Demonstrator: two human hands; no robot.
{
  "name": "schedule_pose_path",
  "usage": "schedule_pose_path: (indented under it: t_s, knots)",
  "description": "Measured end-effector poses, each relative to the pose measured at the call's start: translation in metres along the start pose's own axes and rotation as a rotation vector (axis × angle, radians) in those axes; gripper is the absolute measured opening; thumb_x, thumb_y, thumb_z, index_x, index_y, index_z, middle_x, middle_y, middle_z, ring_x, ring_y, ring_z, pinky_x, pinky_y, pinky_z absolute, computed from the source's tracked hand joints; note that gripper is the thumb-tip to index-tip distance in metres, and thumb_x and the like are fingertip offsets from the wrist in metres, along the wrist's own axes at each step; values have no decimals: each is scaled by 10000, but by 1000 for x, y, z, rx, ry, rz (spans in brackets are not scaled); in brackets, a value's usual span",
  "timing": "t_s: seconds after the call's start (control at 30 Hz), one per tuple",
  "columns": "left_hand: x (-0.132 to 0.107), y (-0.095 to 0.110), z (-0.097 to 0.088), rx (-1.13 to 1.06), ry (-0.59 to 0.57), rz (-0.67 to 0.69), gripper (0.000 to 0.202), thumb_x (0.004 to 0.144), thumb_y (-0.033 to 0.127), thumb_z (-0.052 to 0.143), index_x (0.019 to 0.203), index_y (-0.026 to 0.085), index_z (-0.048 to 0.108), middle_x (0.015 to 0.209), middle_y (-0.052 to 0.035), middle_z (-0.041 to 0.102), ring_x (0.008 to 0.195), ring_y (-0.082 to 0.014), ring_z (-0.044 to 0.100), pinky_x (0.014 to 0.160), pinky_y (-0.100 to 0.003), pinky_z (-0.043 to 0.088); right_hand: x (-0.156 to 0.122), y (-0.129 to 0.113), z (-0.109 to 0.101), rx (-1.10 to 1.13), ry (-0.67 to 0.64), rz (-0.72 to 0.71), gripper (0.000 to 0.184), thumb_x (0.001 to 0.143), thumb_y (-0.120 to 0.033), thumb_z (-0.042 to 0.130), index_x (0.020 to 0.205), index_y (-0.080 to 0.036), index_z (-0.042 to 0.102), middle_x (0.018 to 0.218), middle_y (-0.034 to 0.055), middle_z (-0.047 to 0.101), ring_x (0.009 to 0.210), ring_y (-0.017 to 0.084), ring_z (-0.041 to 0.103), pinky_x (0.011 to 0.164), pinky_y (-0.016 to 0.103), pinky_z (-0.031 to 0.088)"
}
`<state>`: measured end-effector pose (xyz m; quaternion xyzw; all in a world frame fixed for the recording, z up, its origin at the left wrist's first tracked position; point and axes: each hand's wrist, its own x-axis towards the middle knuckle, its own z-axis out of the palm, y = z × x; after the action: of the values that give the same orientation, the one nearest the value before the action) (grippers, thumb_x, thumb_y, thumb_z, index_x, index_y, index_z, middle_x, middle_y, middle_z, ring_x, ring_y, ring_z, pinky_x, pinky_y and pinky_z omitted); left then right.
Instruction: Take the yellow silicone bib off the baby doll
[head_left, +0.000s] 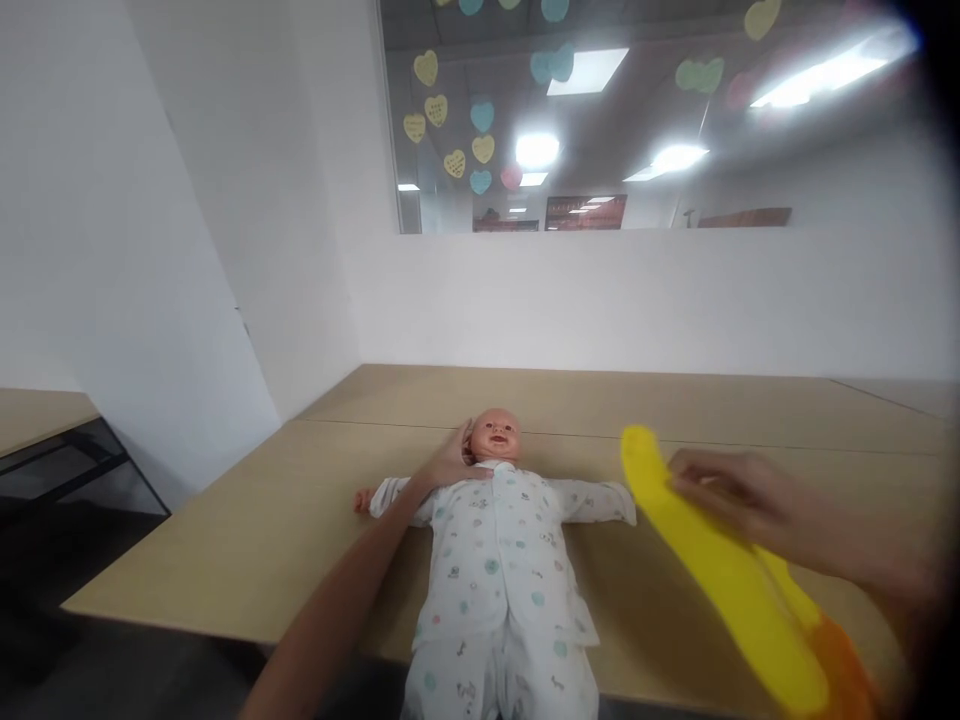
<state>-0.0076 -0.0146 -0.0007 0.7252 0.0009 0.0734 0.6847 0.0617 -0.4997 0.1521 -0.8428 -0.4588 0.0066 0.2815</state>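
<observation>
A baby doll (491, 560) in a white patterned top and trousers lies face up with its arms spread. My left hand (452, 460) cups the side of the doll's head and neck, its fingers partly hidden behind the head and its thumb on the collar. To the right of the doll, my right hand (731, 490) pinches a long, bright yellow, soft-looking strip (727, 580). An orange part (840, 660) shows at the strip's lower end, blurred. What kind of item this is, I cannot make out.
The doll lies on a light wooden table (247, 540), its legs reaching the near edge. A white wall (600, 300) with a window (585, 120) bearing heart-shaped notes stands behind. Another table (45, 420) is at the far left.
</observation>
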Motion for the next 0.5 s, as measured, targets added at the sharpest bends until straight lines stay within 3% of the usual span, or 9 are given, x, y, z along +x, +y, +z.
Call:
schedule_pose_path:
  t_s: [0.1, 0.2, 0.27, 0.4, 0.5]
  knots:
    - [2, -7, -2, -35, 23, 16, 1743, 593, 359, 1191, 1915, 335, 55, 1840, -286, 401, 1660, -472, 504, 1361, -667, 436, 18, 15, 46, -165, -178, 104, 442, 1080, -551, 408, 850, -236, 614, 856, 96, 756, 788, 253, 682, 726, 363, 451]
    - [2, -12, -2, -66, 73, 19, 1714, 621, 379, 1182, 1914, 344, 58, 1835, -289, 409, 1634, -471, 540, 1353, -685, 436, 23, 34, 87, -264, -191, 168, 375, 1060, -496, 393, 850, -243, 572, 916, 112, 788, 827, 287, 726, 730, 377, 435]
    - [3, -13, -1, -84, 90, 9, 1716, 626, 374, 1181, 1912, 353, 46, 1831, -287, 418, 1618, -462, 563, 1356, -686, 430, 22, 47, 105, -250, -176, 176, 395, 1076, -516, 377, 912, -251, 619, 1012, 117, 820, 907, 311, 767, 772, 395, 481]
    - [2, -13, -1, -101, 44, 34, 1681, 660, 354, 1168, 1914, 338, 49, 1821, -281, 440, 1607, -452, 580, 1359, -685, 424, 12, 73, 116, -230, -61, 161, 480, 1092, -594, 393, 1109, -262, 739, 1224, 142, 844, 1083, 350, 808, 934, 463, 596]
    - [3, -11, -1, -78, 29, 45, 1610, 655, 355, 1165, 1910, 302, 157, 1778, -285, 505, 1593, -447, 597, 1341, -673, 455, -2, 106, 112, -292, 45, 186, 599, 1089, -649, 372, 1361, -284, 761, 1433, 151, 800, 1256, 395, 785, 1112, 583, 601]
